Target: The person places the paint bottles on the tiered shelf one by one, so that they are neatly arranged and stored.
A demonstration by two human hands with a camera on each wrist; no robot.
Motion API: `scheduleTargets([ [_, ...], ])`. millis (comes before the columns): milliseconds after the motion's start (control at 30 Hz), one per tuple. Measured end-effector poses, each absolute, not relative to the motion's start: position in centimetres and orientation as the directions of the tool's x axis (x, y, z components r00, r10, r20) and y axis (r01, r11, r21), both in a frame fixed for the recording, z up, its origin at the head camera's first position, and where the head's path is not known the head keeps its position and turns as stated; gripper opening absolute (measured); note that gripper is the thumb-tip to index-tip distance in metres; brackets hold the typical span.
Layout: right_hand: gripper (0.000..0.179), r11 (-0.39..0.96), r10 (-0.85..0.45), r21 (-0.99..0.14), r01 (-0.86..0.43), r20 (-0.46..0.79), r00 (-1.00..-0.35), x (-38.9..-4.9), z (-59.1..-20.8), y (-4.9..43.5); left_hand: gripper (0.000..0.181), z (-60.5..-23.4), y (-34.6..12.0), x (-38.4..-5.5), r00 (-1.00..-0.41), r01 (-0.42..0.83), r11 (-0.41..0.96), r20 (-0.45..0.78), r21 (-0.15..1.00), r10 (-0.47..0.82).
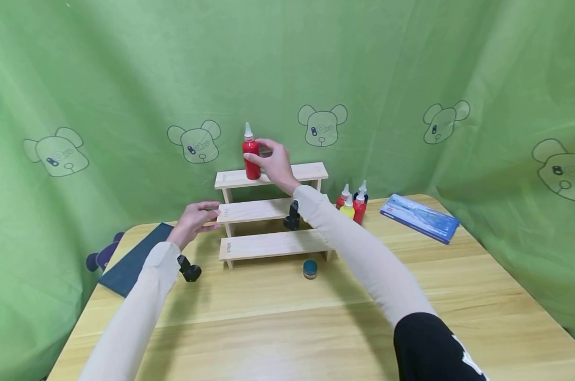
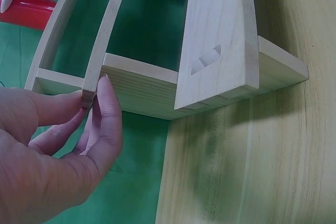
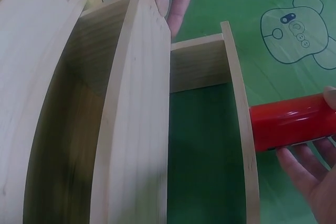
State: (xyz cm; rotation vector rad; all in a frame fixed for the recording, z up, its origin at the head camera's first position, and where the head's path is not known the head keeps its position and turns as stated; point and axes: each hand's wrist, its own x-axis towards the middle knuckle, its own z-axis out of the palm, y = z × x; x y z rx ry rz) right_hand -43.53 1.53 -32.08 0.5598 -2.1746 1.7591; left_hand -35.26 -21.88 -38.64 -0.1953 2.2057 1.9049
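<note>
A red squeeze bottle (image 1: 252, 165) with a pointed white cap stands upright at the left part of the top step of a three-step wooden rack (image 1: 268, 210). My right hand (image 1: 277, 165) grips the bottle from its right side, thumb and fingers round the body. In the right wrist view the bottle's base (image 3: 262, 127) is right at the top board. My left hand (image 1: 192, 223) pinches the left end of the middle board (image 2: 94, 77), thumb on one face and fingers on the other, as the left wrist view shows.
Right of the rack stand several capped bottles (image 1: 359, 209), red, yellow and dark. A small jar with a teal lid (image 1: 310, 269) sits before the rack. A blue flat box (image 1: 420, 218) lies at the right, a dark flat board (image 1: 137, 260) at the left. Green curtain hangs behind.
</note>
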Motion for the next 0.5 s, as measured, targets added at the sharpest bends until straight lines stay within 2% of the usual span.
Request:
scheduleTargets([
  [500, 0.041, 0.257, -0.106, -0.847, -0.465, 0.454, -0.885, -43.53, -32.13, 0.47, 0.051, -38.15, -21.46, -35.26, -0.958, -0.281, 0.163, -0.288, 0.946, 0.017],
])
